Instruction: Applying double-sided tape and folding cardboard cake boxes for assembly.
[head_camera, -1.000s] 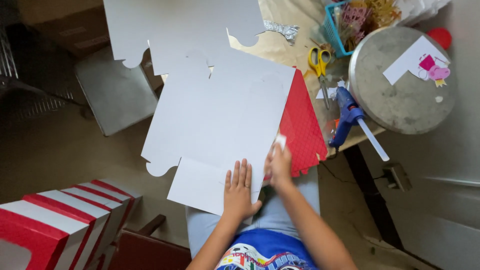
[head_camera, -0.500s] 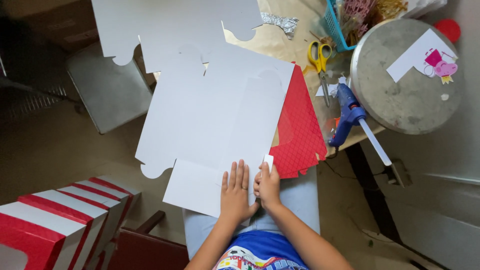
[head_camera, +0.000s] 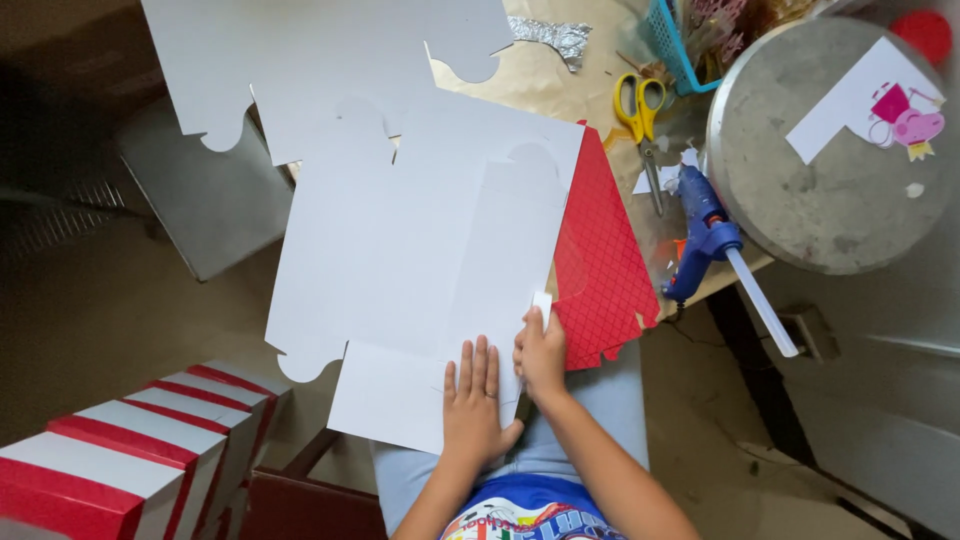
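left hand (head_camera: 475, 400) lies flat, fingers spread, on the white card sheet (head_camera: 400, 270). right hand (head_camera: 540, 355), just beside it, pinches a small white strip (head_camera: 541, 308) at the sheet's right edge, which runs away from the body.

The white sheet (head_camera: 400, 270) is matt, smooth card; the red panel (head_camera: 600, 270) is card with a quilted diamond pattern. The glue gun (head_camera: 705, 225) is glossy blue plastic; the round lid (head_camera: 800, 200) is dull, scuffed metal.
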